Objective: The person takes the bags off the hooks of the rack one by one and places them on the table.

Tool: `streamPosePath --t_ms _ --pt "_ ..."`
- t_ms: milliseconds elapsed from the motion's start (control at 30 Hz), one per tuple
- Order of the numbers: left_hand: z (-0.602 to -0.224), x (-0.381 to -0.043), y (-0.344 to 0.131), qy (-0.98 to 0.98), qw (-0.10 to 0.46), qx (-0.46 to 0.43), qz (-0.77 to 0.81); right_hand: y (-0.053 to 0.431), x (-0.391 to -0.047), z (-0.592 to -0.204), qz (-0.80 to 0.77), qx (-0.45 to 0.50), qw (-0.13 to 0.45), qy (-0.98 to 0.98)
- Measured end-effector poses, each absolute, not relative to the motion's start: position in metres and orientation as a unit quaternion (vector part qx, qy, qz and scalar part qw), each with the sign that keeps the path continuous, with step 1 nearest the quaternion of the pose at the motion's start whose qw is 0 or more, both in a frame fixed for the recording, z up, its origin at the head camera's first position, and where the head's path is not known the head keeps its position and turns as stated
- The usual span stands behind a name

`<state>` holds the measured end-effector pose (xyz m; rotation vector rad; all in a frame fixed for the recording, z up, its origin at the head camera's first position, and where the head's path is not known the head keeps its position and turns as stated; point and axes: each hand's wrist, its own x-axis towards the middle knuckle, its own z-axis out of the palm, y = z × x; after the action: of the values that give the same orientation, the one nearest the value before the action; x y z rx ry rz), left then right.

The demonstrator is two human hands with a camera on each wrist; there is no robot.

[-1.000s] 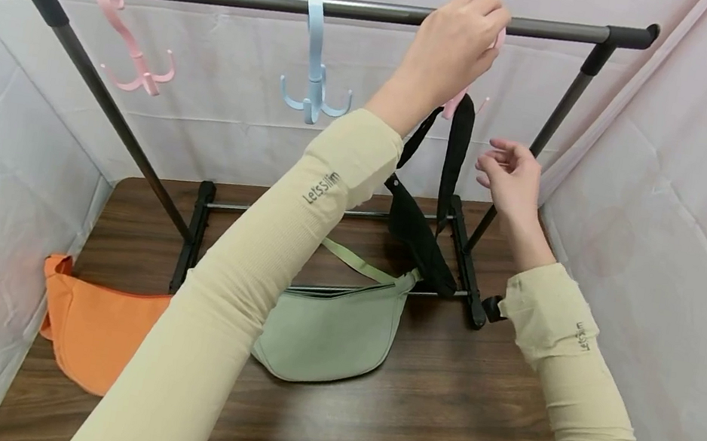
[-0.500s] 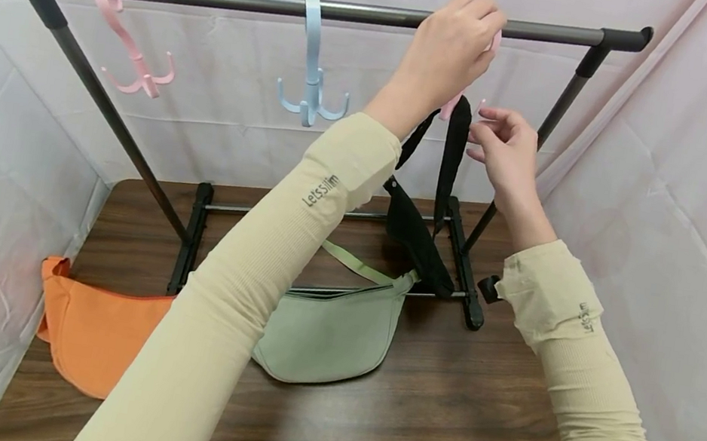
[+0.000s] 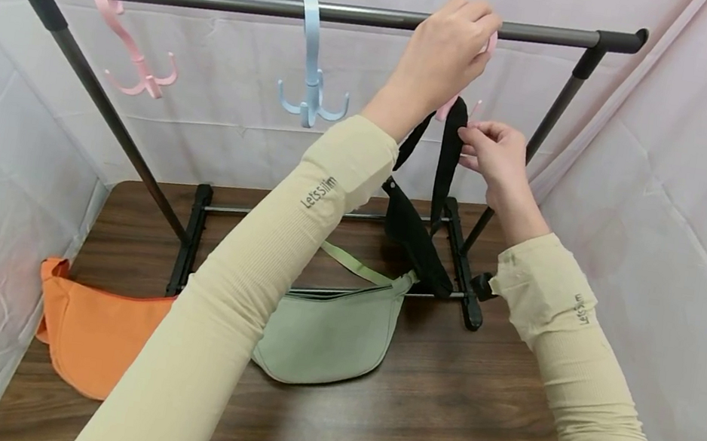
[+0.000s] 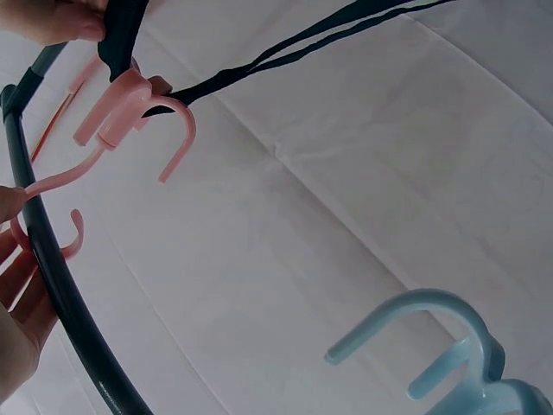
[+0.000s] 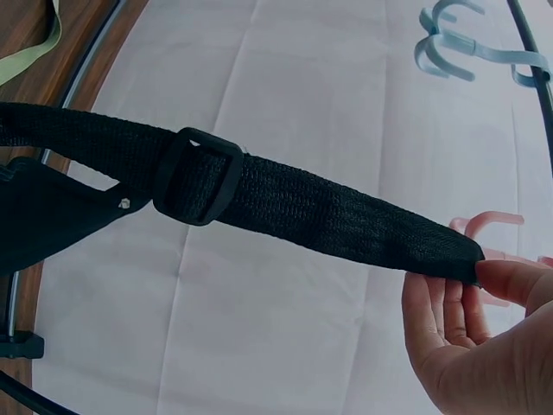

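My left hand (image 3: 450,52) is up at the rail, its thumb and fingers holding a pink four-prong hook (image 4: 121,112) by its stem where it hooks over the bar. From the hook's lower prongs hangs a black bag strap (image 3: 452,144) with a plastic slider buckle (image 5: 199,175). Just below, my right hand (image 3: 496,158) pinches the strap near the top of its loop between thumb and fingers. The strap leads down to a black bag (image 3: 416,237), whose lower part leans over the rack's base. In the head view my left hand covers the hook's upper part.
A metal rack rail (image 3: 222,0) spans the back. A blue hook (image 3: 311,62) and another pink hook (image 3: 130,38) hang on it. A sage green bag (image 3: 329,339) and an orange bag (image 3: 99,335) lie on the wooden table (image 3: 434,415); white fabric walls surround it.
My right hand has moved left to the black strap and now pinches it; before, it was apart with nothing in it. The left hand stays at the pink hook.
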<state>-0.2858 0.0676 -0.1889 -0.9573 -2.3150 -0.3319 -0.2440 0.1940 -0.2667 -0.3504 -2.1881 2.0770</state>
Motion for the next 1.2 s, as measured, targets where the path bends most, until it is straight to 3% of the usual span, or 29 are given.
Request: streamPosePath --t_ms 700,1200 --pt "-0.191 -0.286 0.069 -0.873 0.309 -0.353 -0.135 0.21 -0.255 -0.216 0.718 -0.104 0.071 -0.685" --pt "-0.191 -0.285 0.066 -0.871 0.304 -0.355 -0.153 0.207 -0.283 -0.213 0.76 -0.107 0.079 -0.636"
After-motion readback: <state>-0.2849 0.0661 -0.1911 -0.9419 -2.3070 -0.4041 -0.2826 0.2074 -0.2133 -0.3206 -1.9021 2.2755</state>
